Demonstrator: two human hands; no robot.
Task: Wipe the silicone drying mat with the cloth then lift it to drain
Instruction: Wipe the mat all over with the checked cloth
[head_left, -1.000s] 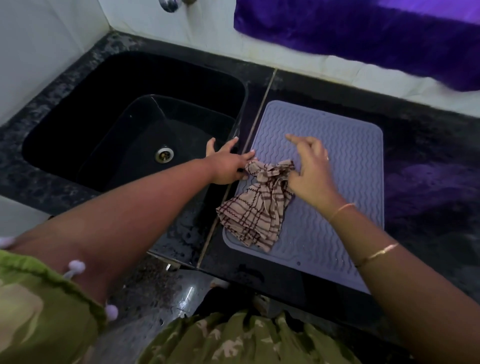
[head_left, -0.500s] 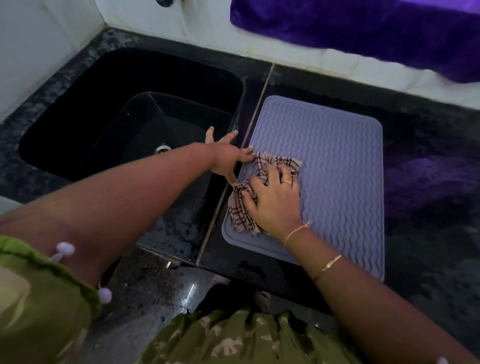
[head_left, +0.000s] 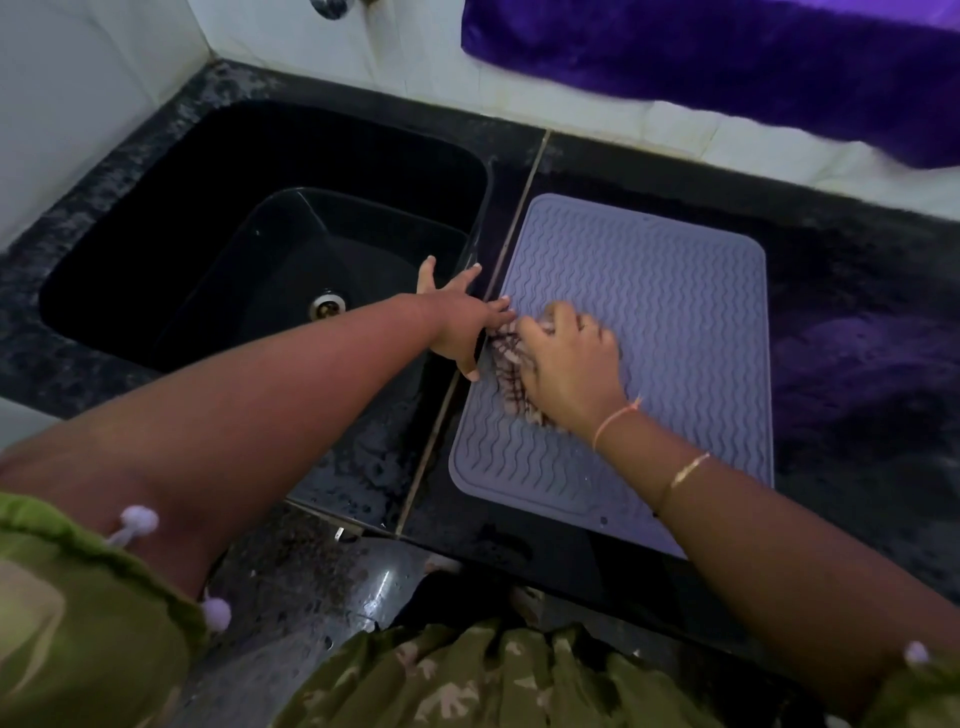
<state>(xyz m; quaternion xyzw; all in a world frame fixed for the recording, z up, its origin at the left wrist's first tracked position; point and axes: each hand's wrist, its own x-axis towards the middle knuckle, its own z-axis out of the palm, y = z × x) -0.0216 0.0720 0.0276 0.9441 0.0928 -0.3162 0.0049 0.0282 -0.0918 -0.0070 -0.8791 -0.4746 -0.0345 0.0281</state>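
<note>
nearest to us, olive patterned clothing with small pale pompoms along the sleeve edges. next, the dark speckled counter, its near edge wet and glossy. on it we list the silicone drying mat, grey-lilac with wavy ridges, lying flat just right of the seam that divides counter from sink surround.

on the left-middle part of the mat, our right hand, palm down with fingers curled, pressing the cloth, a checked brown-and-cream rag bunched under the palm; its outline is blurred. two thin bracelets sit on that wrist.

just left, our left hand, fingers spread flat, resting across the seam with fingertips touching the mat's left edge, holding nothing.

further left, the black sink, with a metal drain at its bottom.

farthest, white wall tiles, part of a tap at the top edge, and a purple cloth draped over the far ledge on the right.
</note>
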